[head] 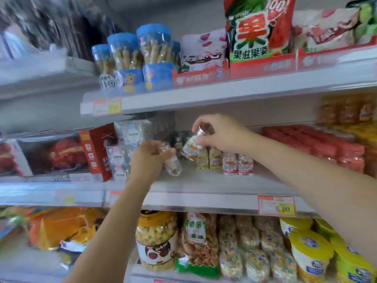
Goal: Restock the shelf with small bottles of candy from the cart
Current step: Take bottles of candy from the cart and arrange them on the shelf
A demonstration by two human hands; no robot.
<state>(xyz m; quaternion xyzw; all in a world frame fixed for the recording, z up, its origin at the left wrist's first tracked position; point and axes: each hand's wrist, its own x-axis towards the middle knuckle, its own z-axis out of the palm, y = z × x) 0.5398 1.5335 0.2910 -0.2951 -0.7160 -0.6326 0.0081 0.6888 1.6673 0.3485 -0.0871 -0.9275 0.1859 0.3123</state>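
Head view. The left hand is gripping the left bottle, a small clear bottle of mixed-colour candy. Its fingers are curling round the neck just below the ribbed cap. The left bottle is tilting, with its base low over the middle shelf; whether it is touching the board cannot be told.

The right hand is holding the right bottle from above, with its fingers clenching round the silver cap. This bottle is hanging tilted, base down and to the left, clear of the shelf board. It is just beside the left bottle and the two are not touching.

A row of small bottles is standing upright on the middle shelf, directly right of the right bottle and under the right hand. A red box is standing to the left of the hands, and red packs are lying to the right. A price tag is sitting on the shelf edge. Blue-lidded jars are standing on the shelf above, and a big candy jar is standing on the shelf below.
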